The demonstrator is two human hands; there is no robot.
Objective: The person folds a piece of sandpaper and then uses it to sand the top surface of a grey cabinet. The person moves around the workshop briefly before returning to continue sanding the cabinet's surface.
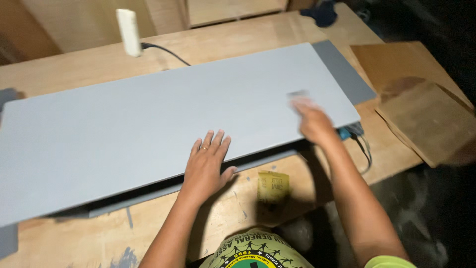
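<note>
Grey painted panel (148, 119): long, flat, lies across wooden surface (89, 233), stacked on a second grey panel (344, 69) whose edge shows at far right and along near side.
L hand (208, 161): flat on panel's near edge, fingers spread, palm down, ring on one finger; holds nothing.
R hand (311, 121): blurred, on panel near its right end, fingers pressing a small grey sanding pad (298, 94); grip closed on pad as far as blur allows.
Folded yellow sandpaper sheet (272, 186): on surface, betw. the two forearms, just off panel.
White bar-shaped item w/ black cable (129, 31): beyond panel's far edge.
Brown board offcuts (421, 114): right of panels.
Blue item w/ cables (349, 131): under panel's right corner.
</note>
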